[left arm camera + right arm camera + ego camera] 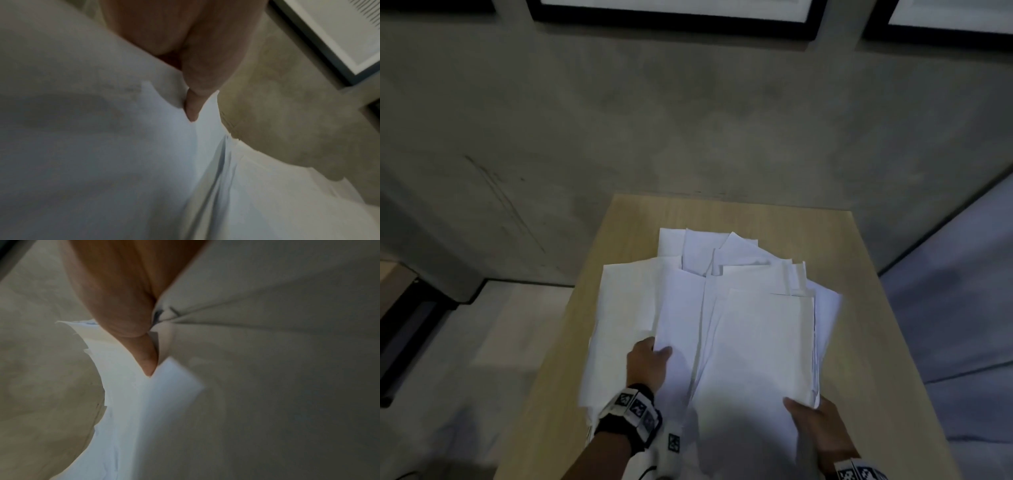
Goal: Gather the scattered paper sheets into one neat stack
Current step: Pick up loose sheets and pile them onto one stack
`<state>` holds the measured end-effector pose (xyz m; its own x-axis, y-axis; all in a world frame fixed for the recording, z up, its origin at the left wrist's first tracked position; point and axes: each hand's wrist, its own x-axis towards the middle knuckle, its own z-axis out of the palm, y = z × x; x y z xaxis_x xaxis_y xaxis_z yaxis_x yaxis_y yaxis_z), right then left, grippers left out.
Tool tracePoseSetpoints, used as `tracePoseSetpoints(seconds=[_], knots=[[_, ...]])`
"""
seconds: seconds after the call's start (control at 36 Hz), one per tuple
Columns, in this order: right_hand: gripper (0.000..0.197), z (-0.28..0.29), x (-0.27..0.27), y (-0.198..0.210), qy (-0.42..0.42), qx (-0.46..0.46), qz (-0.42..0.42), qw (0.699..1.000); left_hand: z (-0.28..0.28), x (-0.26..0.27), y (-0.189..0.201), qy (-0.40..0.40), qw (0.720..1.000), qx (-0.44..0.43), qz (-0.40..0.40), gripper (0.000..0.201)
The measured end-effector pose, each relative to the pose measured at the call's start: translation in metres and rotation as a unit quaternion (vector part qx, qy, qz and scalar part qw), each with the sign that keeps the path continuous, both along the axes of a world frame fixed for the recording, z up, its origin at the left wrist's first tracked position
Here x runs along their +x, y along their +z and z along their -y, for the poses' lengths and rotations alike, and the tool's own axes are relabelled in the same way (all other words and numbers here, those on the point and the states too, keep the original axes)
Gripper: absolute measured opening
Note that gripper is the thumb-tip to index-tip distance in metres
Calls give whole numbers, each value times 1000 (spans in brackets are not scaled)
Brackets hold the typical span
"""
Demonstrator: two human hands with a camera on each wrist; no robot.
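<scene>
A loose, fanned pile of white paper sheets [722,308] covers the middle of a light wooden table [859,308]. My left hand [650,359] pinches the near left edge of the upper sheets, thumb on top and fingers hidden underneath. My right hand [811,421] grips the near right corner of a thicker bundle, thumb on top. In the left wrist view the thumb [193,104] presses into the paper sheets [102,146]. The right wrist view shows the thumb [144,350] on the paper sheets [127,402], whose edges stick out unevenly.
The table stands against a grey concrete wall [688,120] with dark-framed pictures [678,17] above. Grey floor [448,377] lies to the left and a pale blue surface [962,308] to the right. Bare tabletop shows beyond and right of the pile.
</scene>
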<state>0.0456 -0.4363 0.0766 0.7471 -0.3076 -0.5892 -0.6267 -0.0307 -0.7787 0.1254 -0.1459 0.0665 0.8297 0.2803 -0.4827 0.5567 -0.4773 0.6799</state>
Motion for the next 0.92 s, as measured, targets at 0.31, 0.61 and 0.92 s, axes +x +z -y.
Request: tracePoseSetpoints(seconds=[0.31,0.61,0.92], knots=[[14,-1,7,-10,8,-33,-4,999,-89,-5,-1,80,978,178,-78,49],[20,-6,9,-12,14,-39,4,999,-101,-7,-4,94,993,70,-15,35],[18,-4,7,-8,32,-32,17,999,-131,3,48,40,988,109,105,29]])
